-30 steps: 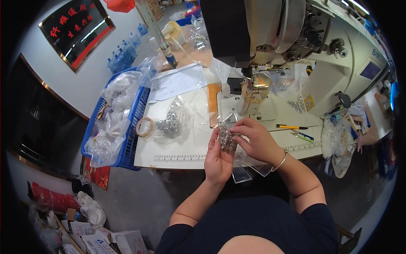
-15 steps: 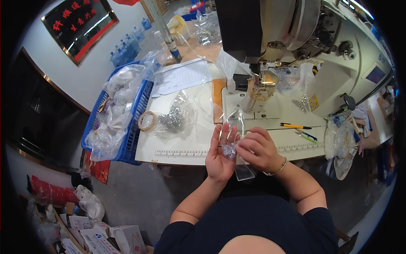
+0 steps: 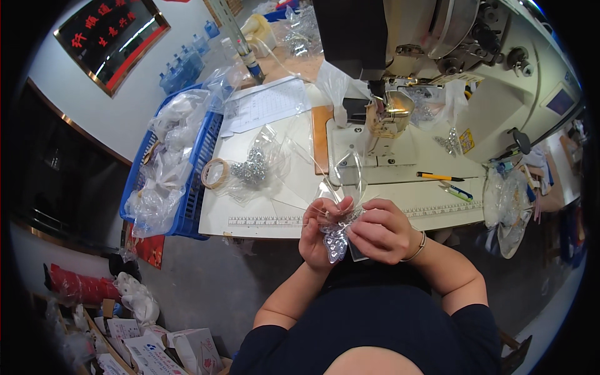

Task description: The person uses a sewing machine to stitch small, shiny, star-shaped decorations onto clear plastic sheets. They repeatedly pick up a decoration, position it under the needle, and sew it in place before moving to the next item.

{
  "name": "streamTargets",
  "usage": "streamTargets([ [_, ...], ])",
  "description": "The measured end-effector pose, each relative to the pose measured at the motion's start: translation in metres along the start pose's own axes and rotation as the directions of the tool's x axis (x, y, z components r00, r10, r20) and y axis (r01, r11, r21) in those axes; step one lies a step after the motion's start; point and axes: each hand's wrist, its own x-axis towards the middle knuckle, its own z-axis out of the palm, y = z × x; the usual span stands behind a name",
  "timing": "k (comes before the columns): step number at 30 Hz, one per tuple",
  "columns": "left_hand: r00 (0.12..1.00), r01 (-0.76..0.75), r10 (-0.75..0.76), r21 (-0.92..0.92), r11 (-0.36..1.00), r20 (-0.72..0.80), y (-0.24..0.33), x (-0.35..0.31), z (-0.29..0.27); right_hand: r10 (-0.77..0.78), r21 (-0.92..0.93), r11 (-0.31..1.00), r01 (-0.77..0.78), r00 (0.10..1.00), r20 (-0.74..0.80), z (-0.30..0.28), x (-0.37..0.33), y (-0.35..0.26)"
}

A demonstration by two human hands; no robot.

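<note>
A silvery, sparkling wing-shaped piece (image 3: 335, 246) hangs between my hands at the table's front edge. My left hand (image 3: 317, 236) is closed round its upper part, thumb and fingers pressed together. From the right, my right hand (image 3: 385, 232) pinches the same piece by its middle; the fingertips partly hide the grip. Clear flexible strips (image 3: 357, 170) rise in loops from the hands toward the sewing machine (image 3: 522, 109). Below the right fingers, a clear flat piece (image 3: 358, 251) shows in part.
On the white table are a bag of silver pieces (image 3: 250, 167), a tape roll (image 3: 215, 173), papers (image 3: 265, 107), a yellow pen (image 3: 436, 176) and green-blue thread snips (image 3: 456, 190). A blue basket (image 3: 199, 187) full of plastic bags stands left. Bagged material (image 3: 507, 209) hangs at the right edge.
The left hand has gone from open palm to closed fingers. The silver piece now hangs spread below them, and the clear strips stand up in wider loops. The view has shifted slightly.
</note>
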Motion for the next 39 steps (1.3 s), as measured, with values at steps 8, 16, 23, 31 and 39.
streamTargets([
  [8, 0.996, 0.069, -0.059, 0.183, 0.981, -0.060, 0.007, 0.001, 0.005, 0.081, 0.061, 0.995, -0.082, 0.997, 0.013, -0.002, 0.001, -0.001],
  [16, 0.987, 0.038, 0.012, 0.300, 0.953, -0.162, 0.009, 0.000, 0.007, 0.262, 0.157, 0.950, -0.270, 0.963, 0.070, -0.006, 0.004, -0.005],
  [23, 0.811, 0.411, -0.284, 0.152, 0.899, -0.512, 0.024, 0.010, 0.029, 0.769, 0.495, 0.034, -0.868, 0.339, 0.543, -0.011, 0.006, 0.006],
  [31, 0.810, 0.477, -0.366, 0.151, 0.866, -0.457, 0.027, 0.013, 0.026, 0.755, 0.414, -0.070, -0.907, 0.224, 0.617, -0.010, 0.005, 0.011],
  [39, 0.853, 0.432, -0.317, 0.223, 0.874, -0.414, 0.023, 0.008, 0.022, 0.772, 0.500, 0.012, -0.866, 0.326, 0.546, -0.003, -0.004, 0.009],
])
